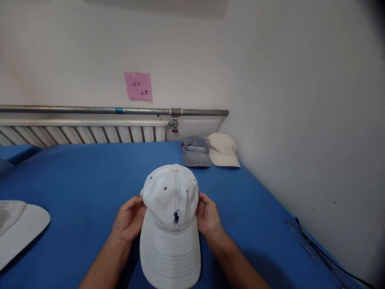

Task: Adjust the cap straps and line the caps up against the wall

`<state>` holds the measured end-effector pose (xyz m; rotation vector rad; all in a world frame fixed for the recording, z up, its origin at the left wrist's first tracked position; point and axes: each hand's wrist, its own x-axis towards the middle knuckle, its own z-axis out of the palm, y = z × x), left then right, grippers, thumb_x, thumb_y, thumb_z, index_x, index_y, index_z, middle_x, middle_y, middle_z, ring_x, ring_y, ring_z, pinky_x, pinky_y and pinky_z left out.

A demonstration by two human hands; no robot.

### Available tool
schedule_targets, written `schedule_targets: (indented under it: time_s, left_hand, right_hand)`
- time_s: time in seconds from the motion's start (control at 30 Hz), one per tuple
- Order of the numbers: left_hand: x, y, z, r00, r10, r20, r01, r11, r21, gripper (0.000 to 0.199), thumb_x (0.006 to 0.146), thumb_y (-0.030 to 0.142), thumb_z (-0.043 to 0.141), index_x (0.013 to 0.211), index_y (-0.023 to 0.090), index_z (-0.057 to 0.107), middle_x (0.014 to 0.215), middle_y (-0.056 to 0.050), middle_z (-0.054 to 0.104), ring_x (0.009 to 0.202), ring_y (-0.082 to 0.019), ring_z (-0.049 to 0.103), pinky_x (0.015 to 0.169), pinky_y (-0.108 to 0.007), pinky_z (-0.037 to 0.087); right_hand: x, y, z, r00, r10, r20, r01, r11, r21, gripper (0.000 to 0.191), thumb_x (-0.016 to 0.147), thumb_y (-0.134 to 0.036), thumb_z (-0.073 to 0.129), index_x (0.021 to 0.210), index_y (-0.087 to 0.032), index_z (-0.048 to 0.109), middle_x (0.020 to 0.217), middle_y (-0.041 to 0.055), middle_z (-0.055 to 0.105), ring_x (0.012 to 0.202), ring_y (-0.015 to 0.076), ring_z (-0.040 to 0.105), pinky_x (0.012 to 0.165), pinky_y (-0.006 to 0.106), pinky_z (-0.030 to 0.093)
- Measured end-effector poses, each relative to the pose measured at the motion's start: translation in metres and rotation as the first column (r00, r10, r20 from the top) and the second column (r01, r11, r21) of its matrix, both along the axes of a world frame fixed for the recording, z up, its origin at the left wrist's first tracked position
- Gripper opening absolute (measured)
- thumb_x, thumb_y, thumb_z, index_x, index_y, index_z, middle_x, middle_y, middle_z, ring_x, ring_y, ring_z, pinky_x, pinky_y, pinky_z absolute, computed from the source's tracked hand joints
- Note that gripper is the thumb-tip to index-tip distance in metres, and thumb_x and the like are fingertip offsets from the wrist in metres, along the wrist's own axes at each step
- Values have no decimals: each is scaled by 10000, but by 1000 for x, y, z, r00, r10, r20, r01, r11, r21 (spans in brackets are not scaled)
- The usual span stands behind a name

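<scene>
A white baseball cap (171, 196) with a small dark horse-rider emblem is held up in front of me, its brim pointing toward me. My left hand (130, 216) grips its left side, thumb along the edge and the other fingers partly hidden behind the cap. On the opposite side my right hand (208, 212) holds the cap in the same way, its fingertips tucked out of sight. Beyond it, against the wall, sit a grey-blue cap (195, 151) with white lettering and a cream cap (223, 149), side by side and touching.
Another white cap (33, 220) lies at the left edge, partly cut off. Blue covering (84, 180) spreads over the surface. A radiator (99, 133) and a metal pipe (144, 111) run along the back wall, under a pink note (138, 86). Black cables (325, 253) lie by the right wall.
</scene>
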<state>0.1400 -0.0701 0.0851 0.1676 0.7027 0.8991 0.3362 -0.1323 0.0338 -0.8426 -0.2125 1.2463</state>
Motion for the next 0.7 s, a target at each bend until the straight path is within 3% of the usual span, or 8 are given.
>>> schedule_targets:
  time_s: [0.2,0.4,0.47,0.6,0.7]
  left_hand:
    - [-1,7,-11,995,4,-95,1,998,59,280,790,-24,459,696,92,696,671,-90,724,573,-171,691,754,-308,605]
    - [-1,21,-25,988,-56,-147,65,996,55,259,812,-14,486,674,103,672,662,-82,715,578,-167,685,684,-276,598]
    - [0,25,-29,984,-42,-171,52,997,57,235,817,-14,496,755,104,689,682,-76,721,592,-171,691,663,-265,594]
    - [5,32,-31,968,-36,-249,51,997,54,322,848,-5,494,1103,82,670,767,-87,745,676,-199,721,696,-278,600]
    - [9,36,-27,962,-32,-273,49,997,58,336,881,-6,454,1152,62,640,765,-88,747,673,-185,724,701,-254,599]
  right_hand:
    - [3,7,2,997,-65,-53,63,998,-24,67,683,-233,723,747,-220,710,777,-6,760,792,184,685,797,295,520]
    - [15,21,-1,997,-71,-28,70,997,-15,135,653,-195,719,787,-213,711,733,-33,743,705,142,657,722,252,491]
    - [18,26,-3,997,-69,-26,68,997,-20,145,654,-181,707,796,-214,710,718,-37,739,695,141,653,716,253,487]
    - [22,36,-2,998,-57,-25,56,998,-35,161,654,-149,672,795,-215,710,730,-36,742,717,149,658,719,259,490]
    - [26,44,0,999,-42,-24,41,998,-48,159,649,-139,655,786,-205,702,706,-31,733,691,150,652,680,257,487]
